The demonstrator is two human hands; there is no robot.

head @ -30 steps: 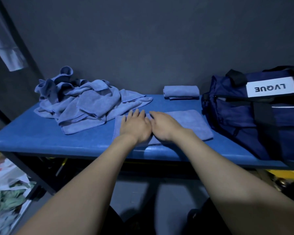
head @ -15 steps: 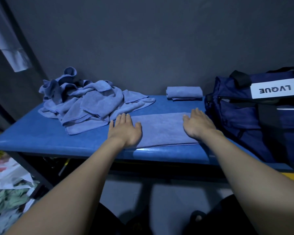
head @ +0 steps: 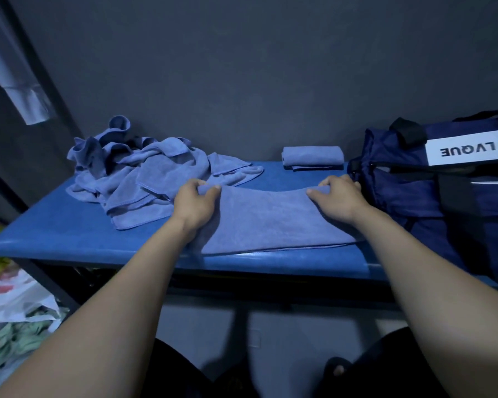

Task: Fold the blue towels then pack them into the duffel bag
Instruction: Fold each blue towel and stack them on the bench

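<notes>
Both hands — left hand [head: 194,201], right hand [head: 338,196] — pinch the far corners of the flat towel [head: 270,222] on the blue table [head: 55,234], duffel bag [head: 443,196] just right

Duffel bag [head: 431,196] (perhaps open) cut off right.

We count two hands in play, the left hand [head: 194,203] and the right hand [head: 338,201], each pinching a far corner of one flat towel [head: 270,222] on the single blue table [head: 69,237]. We've got one folded towel [head: 312,157] at the back and one crumpled heap of towels [head: 144,176] on the left, though how many lie in that heap we cannot tell. Over on the right, one duffel bag [head: 431,196], carrying one white label [head: 469,149].
</notes>
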